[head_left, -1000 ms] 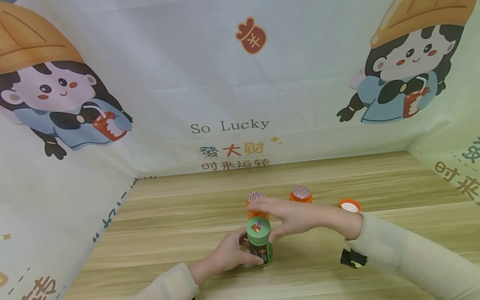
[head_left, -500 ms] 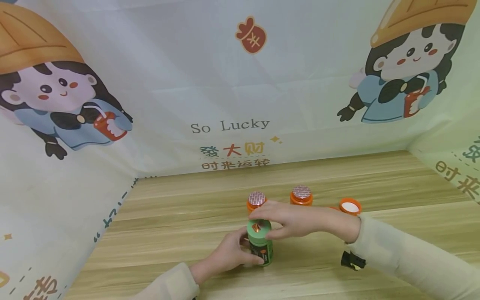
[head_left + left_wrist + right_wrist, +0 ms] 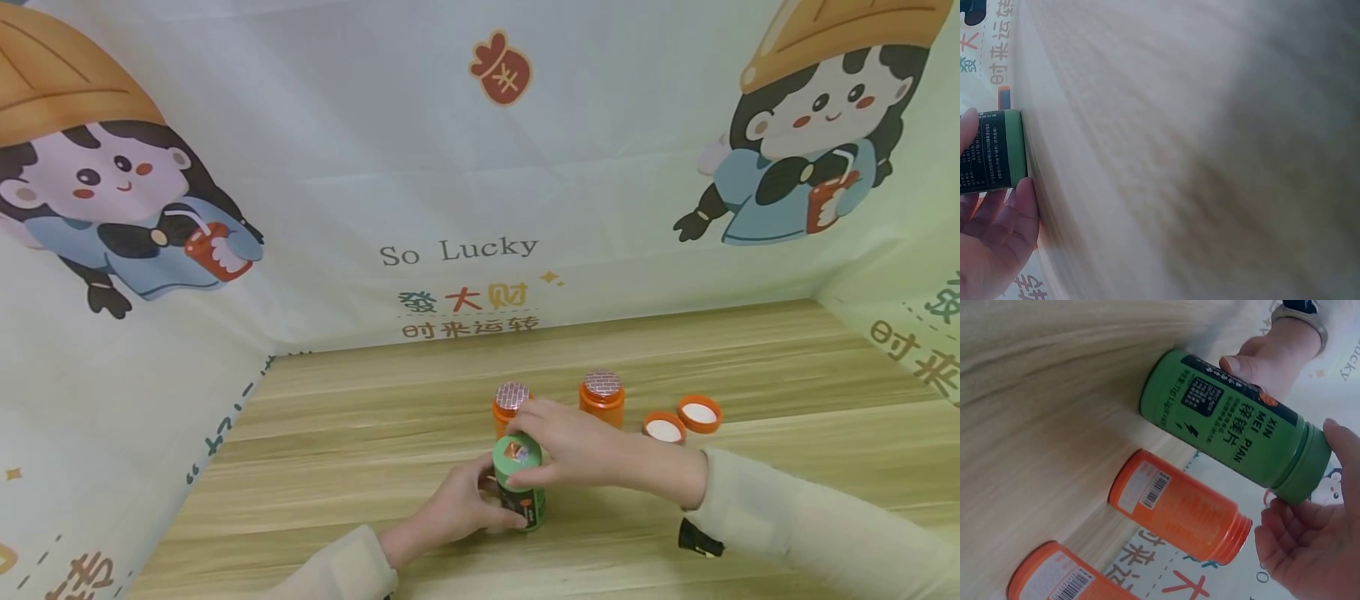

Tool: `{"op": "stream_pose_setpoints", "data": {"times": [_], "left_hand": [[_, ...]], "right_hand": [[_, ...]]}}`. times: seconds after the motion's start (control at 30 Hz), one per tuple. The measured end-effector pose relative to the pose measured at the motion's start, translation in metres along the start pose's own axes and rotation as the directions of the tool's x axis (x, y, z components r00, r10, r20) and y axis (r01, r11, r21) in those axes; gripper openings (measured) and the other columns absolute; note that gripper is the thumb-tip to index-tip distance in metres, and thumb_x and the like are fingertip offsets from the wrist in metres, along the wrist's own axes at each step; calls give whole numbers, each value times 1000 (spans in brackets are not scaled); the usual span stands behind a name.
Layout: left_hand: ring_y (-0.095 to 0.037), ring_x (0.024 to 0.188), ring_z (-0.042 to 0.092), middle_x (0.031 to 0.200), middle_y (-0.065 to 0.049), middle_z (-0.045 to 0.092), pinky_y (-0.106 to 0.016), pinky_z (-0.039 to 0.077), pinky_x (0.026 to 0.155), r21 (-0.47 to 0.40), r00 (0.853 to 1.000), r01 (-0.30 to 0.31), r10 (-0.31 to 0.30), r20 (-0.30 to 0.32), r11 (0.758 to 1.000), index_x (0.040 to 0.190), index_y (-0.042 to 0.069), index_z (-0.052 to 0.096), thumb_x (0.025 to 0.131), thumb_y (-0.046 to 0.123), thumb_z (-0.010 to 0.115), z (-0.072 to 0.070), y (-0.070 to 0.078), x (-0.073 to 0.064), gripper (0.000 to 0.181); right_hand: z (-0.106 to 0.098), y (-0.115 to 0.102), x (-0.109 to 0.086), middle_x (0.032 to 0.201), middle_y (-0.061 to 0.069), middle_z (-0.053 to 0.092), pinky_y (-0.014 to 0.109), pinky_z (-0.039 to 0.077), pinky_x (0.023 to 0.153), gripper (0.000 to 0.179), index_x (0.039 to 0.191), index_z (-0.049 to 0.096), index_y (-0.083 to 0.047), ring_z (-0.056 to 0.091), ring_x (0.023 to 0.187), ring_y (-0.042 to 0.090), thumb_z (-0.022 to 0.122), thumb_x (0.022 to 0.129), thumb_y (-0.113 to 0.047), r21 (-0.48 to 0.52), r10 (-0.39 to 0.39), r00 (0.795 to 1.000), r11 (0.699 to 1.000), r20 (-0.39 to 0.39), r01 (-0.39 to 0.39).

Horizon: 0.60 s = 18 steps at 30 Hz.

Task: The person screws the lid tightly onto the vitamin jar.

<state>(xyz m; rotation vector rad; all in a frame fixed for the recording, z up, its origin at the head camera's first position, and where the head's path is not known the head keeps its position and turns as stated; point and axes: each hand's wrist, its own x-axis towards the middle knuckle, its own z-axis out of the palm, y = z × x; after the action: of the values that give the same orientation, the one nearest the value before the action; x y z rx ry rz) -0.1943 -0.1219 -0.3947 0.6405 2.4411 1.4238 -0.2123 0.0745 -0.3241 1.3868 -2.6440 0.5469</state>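
Observation:
A green bottle [image 3: 519, 507] with a dark label stands upright on the wooden table, its green lid [image 3: 517, 468] in place. My left hand [image 3: 463, 502] grips its lower body from the left side, thumb across the front. From the right, my right hand [image 3: 577, 446] pinches the lid, thumb on the near side and fingers on the far side. The right wrist view shows the lid [image 3: 1302, 464] between that thumb and fingers. Directly behind stands an orange bottle [image 3: 512, 400], partly hidden by the right hand; its open top bears a patterned seal.
Another orange bottle [image 3: 602, 398] with the same patterned seal stands behind the right hand. Two orange caps, a nearer cap [image 3: 664, 427] and a farther cap [image 3: 700, 413], lie with white insides up to the right. A printed cloth wall [image 3: 480, 192] borders the table.
My right hand has come down from above the lid and closed its spread fingers round it. The nearer orange cap has come into view behind that forearm. The left hand stays put.

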Motion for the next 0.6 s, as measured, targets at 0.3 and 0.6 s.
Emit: {"op": "stream_pose_setpoints", "data": {"times": [0.3, 0.6], "left_hand": [[-19, 92, 59, 110, -9, 62, -21, 49, 73, 0, 1000, 6, -6, -7, 1000, 122, 4, 52, 67, 12, 80, 0, 1, -1, 62], [-19, 91, 60, 109, -9, 62, -26, 49, 78, 31, 1000, -12, 12, 3, 999, 119, 3, 53, 68, 13, 80, -2, 1, 0, 59]], "right_hand": [[4, -5, 1, 94, -2, 54, 19, 42, 61, 51, 102, 56, -10, 49, 79, 9, 66, 75, -53, -16, 133, 990, 991, -35, -134], [-24, 5, -3, 140, 14, 39, 44, 33, 103, 61, 133, 42, -1, 35, 129, 29, 68, 82, -22, 200, -94, 980, 978, 174, 58]]}}
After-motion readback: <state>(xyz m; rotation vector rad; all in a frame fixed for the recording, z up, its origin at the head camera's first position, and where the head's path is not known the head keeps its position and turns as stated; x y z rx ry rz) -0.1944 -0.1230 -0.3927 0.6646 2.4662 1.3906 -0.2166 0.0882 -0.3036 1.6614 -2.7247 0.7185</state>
